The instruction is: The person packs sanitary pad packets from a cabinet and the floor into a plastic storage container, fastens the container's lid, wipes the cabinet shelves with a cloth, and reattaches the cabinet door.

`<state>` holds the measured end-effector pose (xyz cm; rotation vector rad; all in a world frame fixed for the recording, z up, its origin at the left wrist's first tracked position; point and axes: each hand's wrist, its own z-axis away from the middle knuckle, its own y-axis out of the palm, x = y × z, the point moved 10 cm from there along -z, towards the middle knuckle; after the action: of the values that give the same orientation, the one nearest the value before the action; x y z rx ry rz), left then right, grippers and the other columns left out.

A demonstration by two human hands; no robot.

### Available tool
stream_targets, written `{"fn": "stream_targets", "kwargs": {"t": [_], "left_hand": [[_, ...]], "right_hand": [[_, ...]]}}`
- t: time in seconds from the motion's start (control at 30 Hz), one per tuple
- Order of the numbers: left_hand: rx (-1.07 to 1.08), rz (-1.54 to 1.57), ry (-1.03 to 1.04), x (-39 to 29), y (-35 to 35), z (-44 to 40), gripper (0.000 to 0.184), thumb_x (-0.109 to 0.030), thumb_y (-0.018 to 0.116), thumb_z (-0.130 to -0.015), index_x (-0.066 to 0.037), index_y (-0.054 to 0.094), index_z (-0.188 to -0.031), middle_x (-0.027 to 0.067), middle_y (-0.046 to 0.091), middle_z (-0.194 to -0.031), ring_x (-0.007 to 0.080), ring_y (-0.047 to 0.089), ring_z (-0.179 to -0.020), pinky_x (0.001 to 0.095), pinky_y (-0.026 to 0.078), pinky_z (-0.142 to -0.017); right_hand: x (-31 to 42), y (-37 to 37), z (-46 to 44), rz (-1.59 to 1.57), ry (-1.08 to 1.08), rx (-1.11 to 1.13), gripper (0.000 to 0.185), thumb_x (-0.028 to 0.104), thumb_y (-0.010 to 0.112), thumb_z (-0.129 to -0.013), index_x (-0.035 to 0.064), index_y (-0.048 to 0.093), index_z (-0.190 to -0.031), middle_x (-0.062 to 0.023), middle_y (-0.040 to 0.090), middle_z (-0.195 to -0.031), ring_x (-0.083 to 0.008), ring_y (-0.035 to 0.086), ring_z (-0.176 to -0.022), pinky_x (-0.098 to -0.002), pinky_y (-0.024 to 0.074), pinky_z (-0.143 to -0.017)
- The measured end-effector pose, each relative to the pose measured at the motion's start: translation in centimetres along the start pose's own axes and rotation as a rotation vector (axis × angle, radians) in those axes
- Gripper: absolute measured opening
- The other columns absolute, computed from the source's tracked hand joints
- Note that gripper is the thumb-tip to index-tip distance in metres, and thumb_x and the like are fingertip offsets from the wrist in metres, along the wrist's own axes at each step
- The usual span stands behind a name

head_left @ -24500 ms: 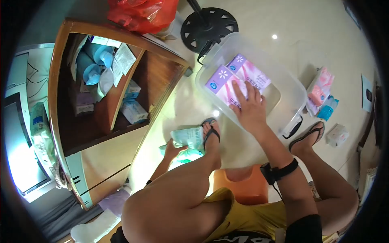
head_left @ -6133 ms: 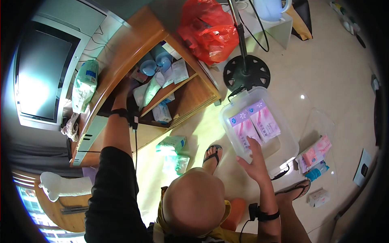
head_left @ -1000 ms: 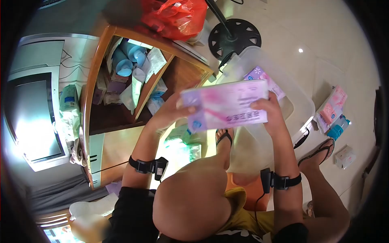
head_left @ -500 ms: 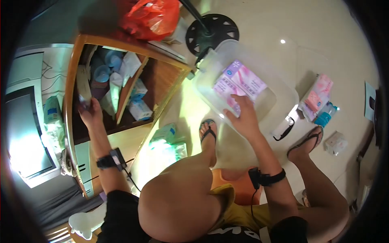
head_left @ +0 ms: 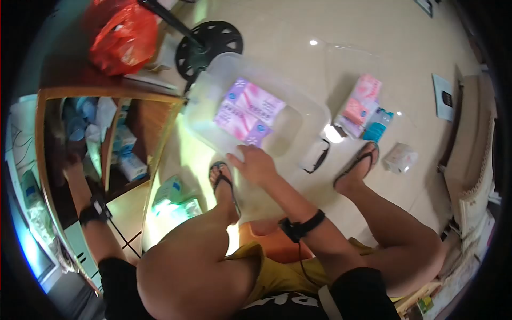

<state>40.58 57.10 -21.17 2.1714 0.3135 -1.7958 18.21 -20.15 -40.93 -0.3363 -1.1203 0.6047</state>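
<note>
My left hand (head_left: 73, 165) reaches into the dim left side of a wooden cabinet (head_left: 109, 94); its fingers are blurred and shadowed, so I cannot tell what they hold. Blue cups (head_left: 76, 128) and white-green packaging (head_left: 94, 146) lie close beyond it. My right hand (head_left: 255, 164) is at the near rim of a clear plastic bin (head_left: 312, 114), thumb and fingers apart, with nothing in its grasp. Pink-and-purple packages (head_left: 249, 109) lie side by side in that bin, just beyond the fingertips.
Right of the bin are pink packages (head_left: 360, 104), a teal pack (head_left: 377, 124) and a white packet (head_left: 400, 158). A green package (head_left: 168, 191) lies beside the cabinet. A black round stand base (head_left: 224, 40) stands behind the bin; a red bag (head_left: 125, 42) rests at upper left.
The view has swung right, so everything sits further left. My right hand has drawn back from above the packages to the bin's near rim. My left hand remains inside the cabinet.
</note>
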Motion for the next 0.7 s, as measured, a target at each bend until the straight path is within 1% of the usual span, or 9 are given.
{"fn": "stream_targets", "kwargs": {"t": [0.03, 0.1, 0.13, 0.17, 0.23, 0.27, 0.3, 0.37, 0.7], "left_hand": [[0.028, 0.399, -0.166, 1.0, 5.1, 1.9, 0.022, -0.024, 0.059, -0.097, -0.005, 0.057, -0.087, 0.0102, 0.059, -0.087, 0.0198, 0.057, -0.083, 0.0303, 0.047, -0.068], [-0.266, -0.109, -0.092, -3.6, 19.5, 14.3, 0.027, -0.022, 0.056, -0.098, -0.009, 0.05, -0.075, 0.0033, 0.05, -0.074, 0.0111, 0.048, -0.074, 0.0266, 0.039, -0.059], [0.037, -0.727, 0.245, -6.0, 26.9, 18.7, 0.021, -0.019, 0.053, -0.099, -0.009, 0.055, -0.08, 0.0002, 0.051, -0.073, 0.0067, 0.048, -0.071, 0.0223, 0.037, -0.06], [0.126, -0.638, 0.348, -5.8, 34.2, 24.8, 0.017, -0.019, 0.053, -0.099, -0.008, 0.058, -0.088, -0.0015, 0.052, -0.071, 0.0084, 0.048, -0.066, 0.0219, 0.037, -0.062], [1.003, -0.669, -0.067, 8.5, 29.8, 29.9, 0.018, -0.014, 0.058, -0.094, -0.004, 0.069, -0.085, 0.0048, 0.061, -0.069, 0.015, 0.059, -0.066, 0.0284, 0.047, -0.062], [1.064, -1.018, 0.177, 6.3, 38.7, 36.0, 0.023, -0.022, 0.063, -0.092, -0.002, 0.071, -0.082, 0.0108, 0.066, -0.071, 0.0213, 0.065, -0.067, 0.0351, 0.049, -0.06], [1.16, -0.973, -0.464, 9.3, 39.9, 39.3, 0.031, -0.032, 0.066, -0.091, -0.003, 0.071, -0.085, 0.0144, 0.069, -0.077, 0.0281, 0.067, -0.074, 0.0394, 0.051, -0.066], [1.647, -1.428, -0.279, 13.7, 39.3, 42.5, 0.028, -0.031, 0.064, -0.091, -0.004, 0.07, -0.093, 0.0139, 0.071, -0.095, 0.0317, 0.066, -0.089, 0.0399, 0.052, -0.079], [1.121, -1.516, -0.056, 18.8, 31.9, 32.6, 0.04, -0.03, 0.068, -0.087, -0.002, 0.063, -0.116, 0.0214, 0.061, -0.115, 0.0374, 0.059, -0.109, 0.0439, 0.047, -0.094]], "right_hand": [[0.5, -0.4, 0.0, 0.035, 0.018, 0.023, 0.065, 0.059, 0.049, -0.092, 0.0041, 0.062, -0.124, -0.022, 0.063, -0.113, -0.0359, 0.062, -0.105, -0.0451, 0.0499, -0.09], [0.9, -0.3, 0.0, 0.057, -0.074, -0.024, 0.063, 0.056, 0.053, -0.09, 0.0033, 0.059, -0.125, -0.0207, 0.064, -0.106, -0.0347, 0.065, -0.099, -0.0451, 0.0525, -0.084], [1.1, -0.9, 0.3, 0.065, -0.061, -0.031, 0.063, 0.056, 0.053, -0.09, 0.0033, 0.059, -0.125, -0.0207, 0.064, -0.106, -0.0347, 0.065, -0.099, -0.0451, 0.0525, -0.084], [2.8, -1.5, 1.1, 0.141, -0.16, -0.031, 0.06, 0.05, 0.057, -0.09, 0.0037, 0.055, -0.129, -0.0214, 0.065, -0.105, -0.0352, 0.065, -0.097, -0.0455, 0.0527, -0.082], [4.4, -1.3, 1.7, 0.217, -0.267, -0.024, 0.059, 0.043, 0.06, -0.089, 0.004, 0.051, -0.133, -0.0221, 0.066, -0.104, -0.0357, 0.066, -0.096, -0.0459, 0.0529, -0.081], [3.4, -0.5, 1.2, 0.243, -0.178, 0.051, 0.058, 0.035, 0.062, -0.087, 0.0042, 0.049, -0.134, -0.0211, 0.066, -0.101, -0.0351, 0.067, -0.091, -0.0457, 0.0538, -0.078], [2.4, 0.2, 0.8, 0.267, -0.086, 0.123, 0.058, 0.027, 0.065, -0.085, 0.0044, 0.047, -0.135, -0.0201, 0.066, -0.098, -0.0345, 0.068, -0.087, -0.0456, 0.0546, -0.074], [2.5, 0.2, 0.8, 0.267, -0.08, 0.113, 0.056, 0.022, 0.065, -0.083, 0.0042, 0.048, -0.134, -0.0195, 0.066, -0.097, -0.0347, 0.068, -0.085, -0.0452, 0.055, -0.073], [2.4, 0.1, 0.5, 0.269, -0.092, 0.118, 0.054, 0.016, 0.063, -0.082, 0.0038, 0.049, -0.133, -0.0183, 0.066, -0.096, -0.0342, 0.069, -0.084, -0.0451, 0.055, -0.073]]}}
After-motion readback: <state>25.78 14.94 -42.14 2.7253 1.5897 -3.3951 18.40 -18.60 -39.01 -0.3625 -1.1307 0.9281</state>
